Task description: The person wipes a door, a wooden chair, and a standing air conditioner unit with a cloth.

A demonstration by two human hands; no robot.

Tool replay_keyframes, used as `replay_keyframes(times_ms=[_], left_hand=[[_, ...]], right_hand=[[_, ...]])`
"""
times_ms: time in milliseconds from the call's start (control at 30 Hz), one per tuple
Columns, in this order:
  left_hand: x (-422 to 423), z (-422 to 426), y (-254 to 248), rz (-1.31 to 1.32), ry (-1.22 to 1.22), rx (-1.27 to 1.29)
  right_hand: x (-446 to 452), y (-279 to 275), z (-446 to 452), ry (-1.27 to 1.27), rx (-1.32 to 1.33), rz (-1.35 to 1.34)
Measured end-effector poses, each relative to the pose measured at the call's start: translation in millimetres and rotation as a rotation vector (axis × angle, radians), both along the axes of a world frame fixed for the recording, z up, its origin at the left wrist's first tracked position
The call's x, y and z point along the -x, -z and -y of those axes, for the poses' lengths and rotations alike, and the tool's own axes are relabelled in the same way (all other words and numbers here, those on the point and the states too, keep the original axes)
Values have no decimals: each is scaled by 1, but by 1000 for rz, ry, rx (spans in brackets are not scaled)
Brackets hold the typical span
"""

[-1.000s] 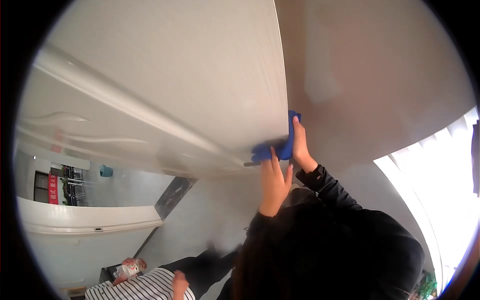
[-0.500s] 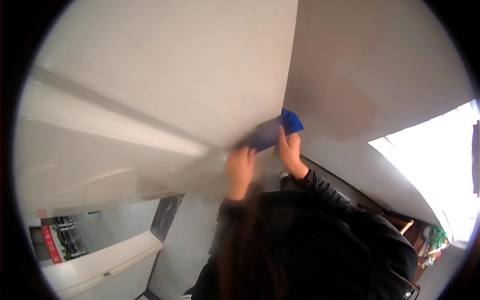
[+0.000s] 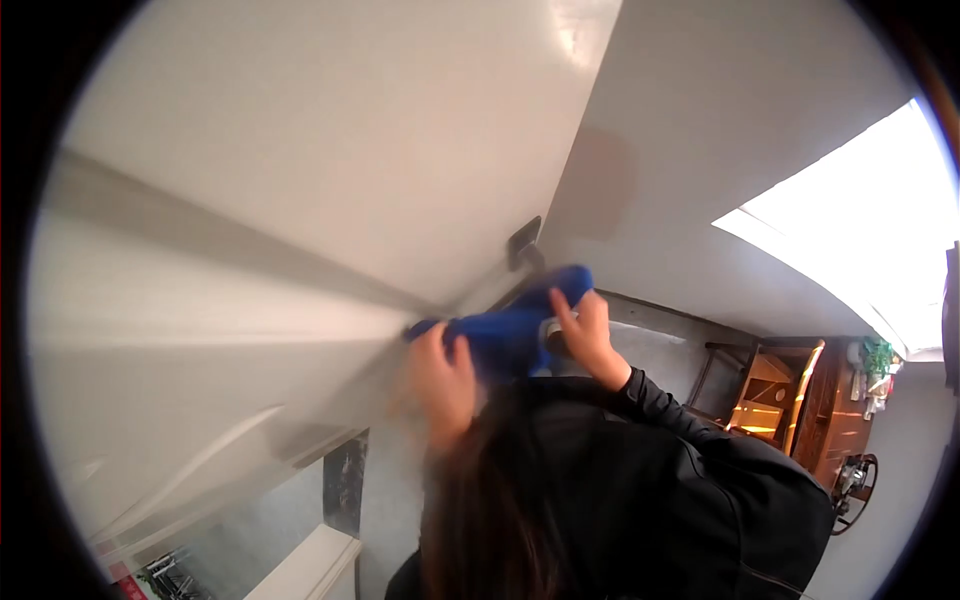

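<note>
A blue cloth (image 3: 500, 335) stretches between my two hands, bunched and partly blurred. My left hand (image 3: 442, 378) grips its left end beside the pale panel, smeared a little by motion. At the other end, the fingers of my right hand (image 3: 588, 335) are closed on the cloth, thumb along its edge. Just beyond the cloth, a grey square plate with a short stem (image 3: 523, 243) sits on the white panel (image 3: 330, 150) near its right edge. I cannot tell whether the cloth touches the stem.
A grey wall (image 3: 680, 130) meets the panel on the right, with a bright window (image 3: 850, 210) in it. Wooden furniture (image 3: 775, 400) and a green plant (image 3: 880, 358) stand at the right. A white ledge (image 3: 310, 565) lies at lower left.
Both hands have drawn the cloth down and back from the panel's edge, uncovering the grey plate. The left hand has moved left and down. The view has shifted, showing more furniture at right.
</note>
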State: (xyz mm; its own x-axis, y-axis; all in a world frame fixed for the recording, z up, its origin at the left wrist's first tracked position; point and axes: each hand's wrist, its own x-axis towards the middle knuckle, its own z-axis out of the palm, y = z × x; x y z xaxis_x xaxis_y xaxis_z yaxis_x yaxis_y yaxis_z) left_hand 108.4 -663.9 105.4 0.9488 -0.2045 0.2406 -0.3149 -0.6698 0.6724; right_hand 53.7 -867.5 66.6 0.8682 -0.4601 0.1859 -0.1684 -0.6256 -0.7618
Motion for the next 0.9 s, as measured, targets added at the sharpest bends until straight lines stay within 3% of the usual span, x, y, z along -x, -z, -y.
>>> replay_keyframes(times_ms=[67,100,167,200,267,333,433,467,533,567,600,667,800,900], left_hand=[[-19,31,32,165,129,13],[-22,47,34,-60,191,-133],[-25,81,50,-86,198,-192],[-27,94,55,-48,201,-238],[-32,102,67,113,282,-270],[-37,105,62,239,378,-316],[-57,94,50,-337,480,-411],[-63,91,57,-347,452,-416],[-72,86,69,-372,549,-62],[-85,85,70,-665,596,61],[-90,84,78,-697,621,139],[-101,82,91,-855,628,197],[-89,83,73,-629,504,258],[-64,93,62,-167,193,-197]], right_hand=[[-23,-11,8,264,-276,175],[-32,-9,10,240,-275,175],[-53,0,24,207,-284,-47],[-58,55,36,-16,63,-12],[-57,42,24,-390,719,-62],[-52,33,16,-332,670,4],[-40,38,8,-265,456,76],[-44,39,9,-200,320,94],[-47,39,10,-187,278,132],[-47,40,14,-213,217,50],[-49,38,18,-215,170,-28],[-54,34,27,-280,253,62],[-65,58,51,-482,450,181],[-63,42,70,-561,232,195]])
